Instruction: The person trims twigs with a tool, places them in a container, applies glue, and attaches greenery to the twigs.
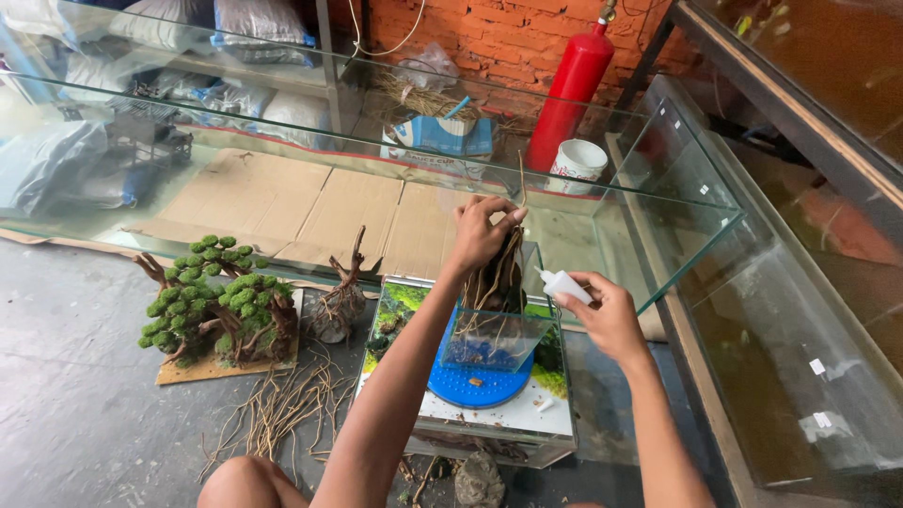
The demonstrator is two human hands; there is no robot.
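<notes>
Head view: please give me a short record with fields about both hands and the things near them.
left hand: left hand grips a driftwood piece from above
right hand: right hand holds a white bottle, nozzle toward the wood
wood stands in: small glass tank on a blue turntable
left of it: finished bonsai on cardboard, loose roots on the floor
behind: big glass tank, red extinguisher
</notes>
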